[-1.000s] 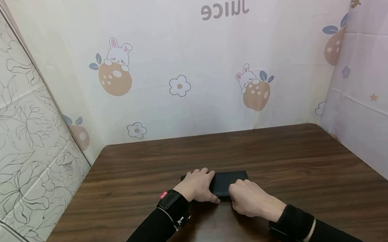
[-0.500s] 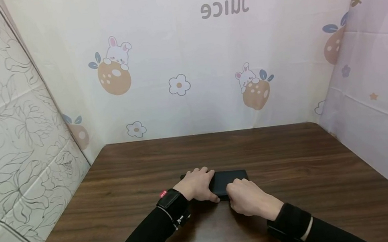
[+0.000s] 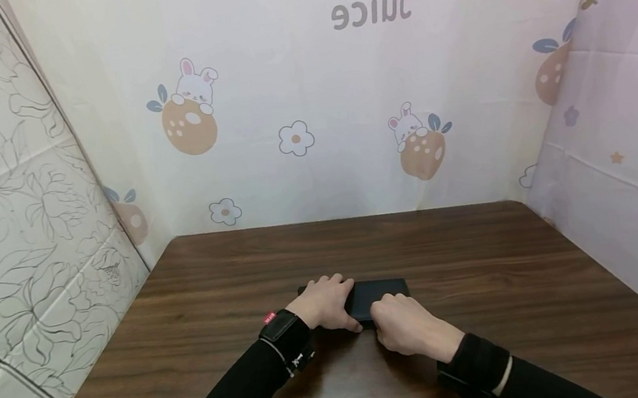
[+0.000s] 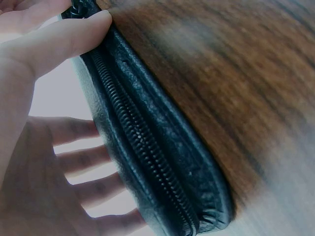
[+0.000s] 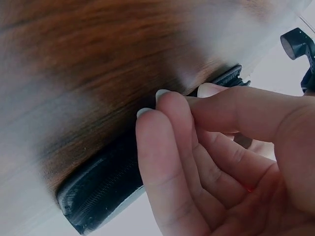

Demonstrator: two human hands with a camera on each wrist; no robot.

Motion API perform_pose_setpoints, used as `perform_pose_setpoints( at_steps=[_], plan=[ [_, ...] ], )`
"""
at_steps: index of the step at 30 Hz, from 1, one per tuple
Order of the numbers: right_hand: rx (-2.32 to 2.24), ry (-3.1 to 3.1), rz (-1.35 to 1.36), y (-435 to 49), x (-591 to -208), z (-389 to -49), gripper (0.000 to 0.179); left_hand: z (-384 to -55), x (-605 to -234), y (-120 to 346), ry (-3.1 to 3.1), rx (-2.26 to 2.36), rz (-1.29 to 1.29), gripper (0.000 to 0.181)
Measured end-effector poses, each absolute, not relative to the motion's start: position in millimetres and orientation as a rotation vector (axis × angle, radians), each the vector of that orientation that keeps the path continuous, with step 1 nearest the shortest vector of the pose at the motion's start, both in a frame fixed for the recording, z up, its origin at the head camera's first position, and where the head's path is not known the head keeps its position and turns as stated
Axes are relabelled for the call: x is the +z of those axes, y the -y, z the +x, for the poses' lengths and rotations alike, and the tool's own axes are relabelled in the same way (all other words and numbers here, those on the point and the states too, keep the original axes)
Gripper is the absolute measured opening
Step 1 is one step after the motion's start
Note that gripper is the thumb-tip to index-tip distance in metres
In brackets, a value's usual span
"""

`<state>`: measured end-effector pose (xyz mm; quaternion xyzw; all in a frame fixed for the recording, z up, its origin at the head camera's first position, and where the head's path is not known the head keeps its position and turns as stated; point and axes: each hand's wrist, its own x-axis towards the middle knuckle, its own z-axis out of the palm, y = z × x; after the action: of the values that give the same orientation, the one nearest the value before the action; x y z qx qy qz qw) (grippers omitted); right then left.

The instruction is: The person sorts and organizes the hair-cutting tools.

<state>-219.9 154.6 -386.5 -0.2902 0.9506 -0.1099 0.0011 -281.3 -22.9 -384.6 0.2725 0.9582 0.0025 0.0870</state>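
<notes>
A black leather-like zip wallet (image 3: 369, 294) lies flat on the brown wooden table. My left hand (image 3: 325, 304) grips its left part, with fingers spread across the top and thumb on the near zip edge. Rows of dark zip teeth (image 4: 142, 140) run along that edge in the left wrist view. At the near edge, right of the left thumb, my right hand (image 3: 409, 324) is curled, thumb and forefinger pinched together at the zip; the zipper pull is hidden behind the fingertips. The wallet's end (image 5: 93, 196) shows beyond the right fingers in the right wrist view.
The wooden table (image 3: 214, 271) spreads around both hands. A pale printed cloth (image 3: 330, 91) hangs behind its far edge, with more cloth at both sides. Each wrist wears a black strap, such as the left strap (image 3: 285, 339).
My right hand has slid slightly left along the wallet's near edge. The left hand and the wallet have stayed in place.
</notes>
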Motion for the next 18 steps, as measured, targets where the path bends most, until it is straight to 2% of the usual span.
perform_pose_setpoints(
  at_steps=[18],
  plan=[
    [-0.324, -2.989, -0.926, -155.2, -385.2, -219.0, 0.018, -282.7, -386.4, 23.0, -2.854, 0.018, 0.822, 0.091]
  ],
)
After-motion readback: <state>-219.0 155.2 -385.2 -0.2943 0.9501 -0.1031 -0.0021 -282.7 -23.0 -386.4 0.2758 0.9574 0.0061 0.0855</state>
